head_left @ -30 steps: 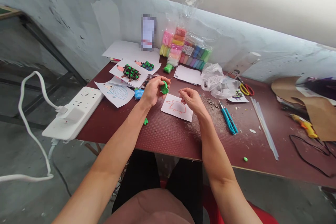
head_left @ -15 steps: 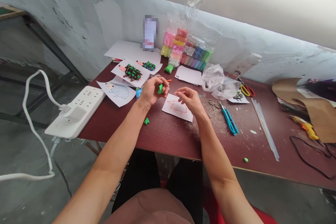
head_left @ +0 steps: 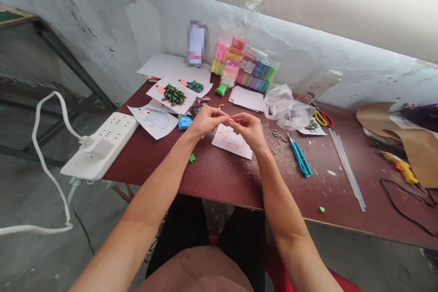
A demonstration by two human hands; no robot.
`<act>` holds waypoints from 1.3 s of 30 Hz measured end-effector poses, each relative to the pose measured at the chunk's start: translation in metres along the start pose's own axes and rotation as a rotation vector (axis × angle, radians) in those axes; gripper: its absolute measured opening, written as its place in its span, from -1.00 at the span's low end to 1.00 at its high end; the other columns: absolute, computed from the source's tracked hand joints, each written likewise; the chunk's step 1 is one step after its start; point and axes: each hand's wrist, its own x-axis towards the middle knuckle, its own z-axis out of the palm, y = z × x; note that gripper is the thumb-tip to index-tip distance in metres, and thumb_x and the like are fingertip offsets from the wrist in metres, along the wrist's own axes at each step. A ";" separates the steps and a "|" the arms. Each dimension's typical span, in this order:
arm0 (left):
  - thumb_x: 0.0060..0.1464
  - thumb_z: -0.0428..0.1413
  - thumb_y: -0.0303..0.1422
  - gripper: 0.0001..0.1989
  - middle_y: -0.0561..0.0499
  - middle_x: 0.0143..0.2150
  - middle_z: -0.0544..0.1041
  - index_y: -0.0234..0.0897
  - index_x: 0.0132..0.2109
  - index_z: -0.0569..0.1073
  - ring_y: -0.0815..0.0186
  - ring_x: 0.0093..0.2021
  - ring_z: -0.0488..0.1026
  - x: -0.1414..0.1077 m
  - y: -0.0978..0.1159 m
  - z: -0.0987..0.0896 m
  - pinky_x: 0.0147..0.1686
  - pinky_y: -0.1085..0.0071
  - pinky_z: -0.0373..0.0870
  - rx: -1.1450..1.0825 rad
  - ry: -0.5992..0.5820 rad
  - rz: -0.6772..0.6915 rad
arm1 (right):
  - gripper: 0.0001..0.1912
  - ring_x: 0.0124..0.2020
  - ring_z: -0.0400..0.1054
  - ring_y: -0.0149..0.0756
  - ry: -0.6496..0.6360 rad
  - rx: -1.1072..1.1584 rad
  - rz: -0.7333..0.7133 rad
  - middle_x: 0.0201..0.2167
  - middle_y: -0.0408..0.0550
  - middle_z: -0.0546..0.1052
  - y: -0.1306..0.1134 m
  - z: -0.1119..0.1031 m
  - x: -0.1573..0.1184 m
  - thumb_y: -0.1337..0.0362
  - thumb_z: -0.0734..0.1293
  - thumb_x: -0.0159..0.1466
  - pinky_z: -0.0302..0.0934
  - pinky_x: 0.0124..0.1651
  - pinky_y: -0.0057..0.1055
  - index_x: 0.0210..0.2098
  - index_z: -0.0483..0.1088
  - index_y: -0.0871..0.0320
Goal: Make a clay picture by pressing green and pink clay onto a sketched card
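My left hand (head_left: 208, 122) and my right hand (head_left: 247, 127) meet at their fingertips above the table's middle. Both are closed in a pinch; what lies between the fingertips is too small to make out, with a hint of pink there. Just below them lies a white card (head_left: 230, 151) with an orange outline of an animal. A green clay piece (head_left: 192, 158) rests on the table beside my left forearm. To the left are a card with a blue hedgehog drawing (head_left: 155, 121) and a card with a green-dotted hedgehog (head_left: 174, 95).
Colourful clay packs (head_left: 236, 66) stand by the wall. On the right lie a teal cutter (head_left: 300, 159), scissors (head_left: 323, 118), clear glue sticks (head_left: 347, 171) and a yellow glue gun (head_left: 402, 169). A white power strip (head_left: 99, 146) sits at the left edge, a blue packet (head_left: 185, 122) near my left hand.
My hands have come together at the fingertips. The green clay seen in my left hand before is now hidden from view.
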 end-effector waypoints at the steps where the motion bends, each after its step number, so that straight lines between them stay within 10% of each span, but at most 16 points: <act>1: 0.05 0.25 -0.29 -0.81 -0.04 -0.43 0.60 -0.36 -0.36 0.62 0.53 -0.63 0.14 0.000 0.000 0.000 -0.63 0.49 0.01 0.000 0.002 -0.001 | -0.56 -0.47 0.38 -0.42 0.005 -0.016 0.006 -0.43 -0.10 0.62 0.000 0.001 0.000 -0.12 0.55 0.08 0.30 -0.38 -0.44 -0.33 0.52 0.13; 10: 0.00 0.31 -0.35 -0.89 -0.03 -0.42 0.62 -0.33 -0.38 0.65 0.36 -0.39 0.50 0.003 -0.002 0.002 -0.18 0.33 0.47 0.064 0.058 0.049 | -0.56 -0.43 0.38 -0.40 0.088 -0.138 -0.021 -0.39 -0.11 0.57 0.003 0.008 -0.003 -0.13 0.50 0.10 0.24 -0.38 -0.43 -0.29 0.47 0.10; 15: 0.01 0.29 -0.29 -0.83 0.06 -0.53 0.53 -0.34 -0.37 0.61 0.52 -0.64 0.19 0.002 -0.003 0.006 -0.57 0.49 0.19 0.007 0.068 0.007 | -0.69 -0.43 0.35 -0.39 0.117 -0.221 -0.032 -0.42 -0.13 0.53 0.000 0.016 -0.006 -0.03 0.41 0.18 0.24 -0.35 -0.42 -0.33 0.45 0.08; 22: -0.05 0.27 -0.36 -0.87 0.00 -0.42 0.58 -0.35 -0.34 0.57 0.50 -0.56 0.27 0.006 0.006 -0.012 -0.58 0.53 0.14 -0.039 0.285 0.029 | -0.84 -0.46 0.28 -0.42 0.314 -0.200 -0.067 -0.44 -0.20 0.41 0.008 0.006 0.002 0.13 0.32 0.20 0.26 -0.34 -0.45 -0.32 0.36 0.07; 29: 0.06 0.11 -0.43 -0.89 0.10 -0.49 0.42 -0.32 -0.29 0.54 0.54 -0.71 0.08 0.014 0.005 -0.035 -0.66 0.47 -0.05 -0.089 0.439 -0.037 | -0.80 -0.47 0.34 -0.41 0.115 -0.311 0.066 -0.39 -0.14 0.52 0.015 0.009 0.017 0.20 0.23 0.25 0.27 -0.35 -0.46 -0.25 0.45 0.11; 39: 0.10 0.18 -0.40 -0.93 0.14 -0.52 0.42 -0.30 -0.25 0.50 0.46 -0.55 0.30 0.018 -0.005 -0.034 -0.48 0.54 0.26 -0.027 0.410 0.004 | -0.79 -0.13 0.51 -0.19 0.000 -0.849 0.051 -0.17 0.02 0.67 0.009 0.032 0.075 0.34 0.30 0.31 0.28 -0.05 -0.36 -0.19 0.60 0.16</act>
